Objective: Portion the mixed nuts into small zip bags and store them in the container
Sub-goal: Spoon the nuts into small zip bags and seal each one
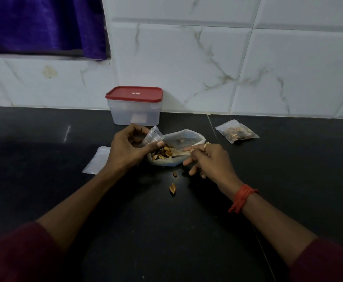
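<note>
A large clear bag of mixed nuts (183,139) lies open on the black counter (44,149). My left hand (129,148) pinches a small empty zip bag (154,135) over the nuts (162,152). My right hand (209,159) holds a small wooden spoon (177,153) whose bowl sits among the nuts. A clear container with a red lid (135,105) stands shut against the tiled wall behind. A filled small zip bag (236,132) lies flat to the right.
A stack of empty zip bags (97,160) lies left of my left wrist. Two spilled nuts (172,188) sit on the counter in front of the big bag. A purple curtain (44,25) hangs at the upper left.
</note>
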A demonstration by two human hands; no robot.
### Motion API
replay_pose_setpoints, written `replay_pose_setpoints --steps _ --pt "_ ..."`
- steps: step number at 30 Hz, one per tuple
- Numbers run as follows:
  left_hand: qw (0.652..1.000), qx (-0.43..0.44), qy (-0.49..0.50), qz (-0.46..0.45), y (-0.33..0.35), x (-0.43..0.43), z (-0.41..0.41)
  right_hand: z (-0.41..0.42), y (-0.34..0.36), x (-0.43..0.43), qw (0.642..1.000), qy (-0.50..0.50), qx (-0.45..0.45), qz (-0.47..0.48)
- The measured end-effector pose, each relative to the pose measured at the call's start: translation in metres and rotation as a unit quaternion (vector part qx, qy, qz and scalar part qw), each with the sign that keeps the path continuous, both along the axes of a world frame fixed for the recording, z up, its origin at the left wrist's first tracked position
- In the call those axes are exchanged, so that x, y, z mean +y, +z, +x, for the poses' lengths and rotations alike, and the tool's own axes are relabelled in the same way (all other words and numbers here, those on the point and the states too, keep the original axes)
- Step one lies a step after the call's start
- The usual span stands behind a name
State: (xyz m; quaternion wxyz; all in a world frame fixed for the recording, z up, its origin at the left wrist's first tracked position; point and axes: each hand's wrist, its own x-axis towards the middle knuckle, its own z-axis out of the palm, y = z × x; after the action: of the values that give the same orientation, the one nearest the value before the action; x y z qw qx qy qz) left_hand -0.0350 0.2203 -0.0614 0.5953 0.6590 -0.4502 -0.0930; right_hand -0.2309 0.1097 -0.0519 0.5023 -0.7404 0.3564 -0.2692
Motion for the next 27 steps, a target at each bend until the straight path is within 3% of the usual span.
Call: replay_pose_setpoints --steps 4,11,22,27 --pt "1.0 -0.001 -0.002 0.001 0.0 0.0 0.001 0.003 -0.002 0.001 0.995 -0.011 -0.046 0.092" --pt "1.0 0.001 0.006 0.004 0.0 -0.001 0.001 0.002 -0.002 -0.004 0.984 -0.038 -0.098 0.146" --pt "1.0 -0.016 0.016 0.006 0.0 -0.001 0.001 -0.003 0.006 -0.007 0.981 -0.061 -0.14 0.122" --pt "1.0 -0.013 0.001 -0.002 0.001 0.0 0.004 0.0 0.01 0.002 0.97 0.024 -0.21 0.119"
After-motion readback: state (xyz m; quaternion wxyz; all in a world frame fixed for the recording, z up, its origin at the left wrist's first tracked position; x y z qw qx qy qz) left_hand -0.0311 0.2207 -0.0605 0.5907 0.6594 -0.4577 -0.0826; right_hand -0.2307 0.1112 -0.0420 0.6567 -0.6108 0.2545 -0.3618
